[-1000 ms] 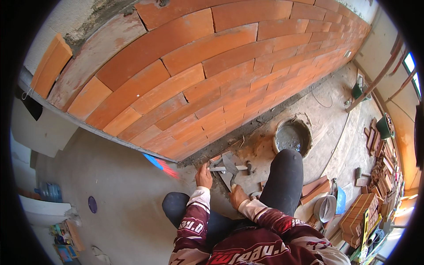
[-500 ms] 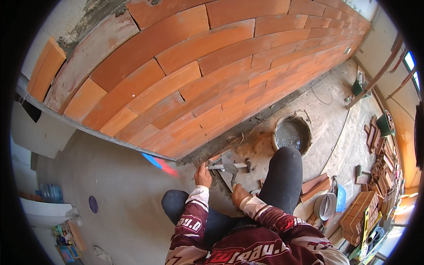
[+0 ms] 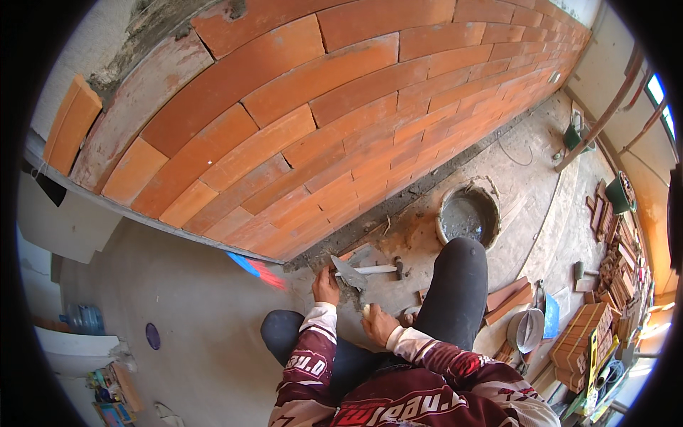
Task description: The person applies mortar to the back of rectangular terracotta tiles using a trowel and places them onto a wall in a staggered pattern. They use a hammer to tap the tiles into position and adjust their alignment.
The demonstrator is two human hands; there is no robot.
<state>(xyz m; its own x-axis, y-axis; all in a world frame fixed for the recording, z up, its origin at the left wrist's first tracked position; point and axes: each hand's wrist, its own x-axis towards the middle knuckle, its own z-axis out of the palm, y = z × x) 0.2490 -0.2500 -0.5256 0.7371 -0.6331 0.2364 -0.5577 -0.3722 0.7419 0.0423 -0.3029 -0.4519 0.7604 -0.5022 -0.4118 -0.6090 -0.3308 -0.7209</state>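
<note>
My right hand is closed round the pale handle of a pointing trowel. Its grey blade is tilted up beside my left hand. The fingers of my left hand are curled at the blade's edge; whatever they hold is hidden. Just beyond lies a hammer on the floor, its white handle partly behind the trowel blade. An orange brick wall rises in front of me.
A round tub of wet mortar stands by my right knee. A red and blue broom head pokes out at the wall's near end. At right are a round metal pan, stacked bricks and loose bricks.
The trowel blade has swung left and tilted up toward my left hand. My right hand has shifted slightly left and down, while my left hand has stayed almost in place.
</note>
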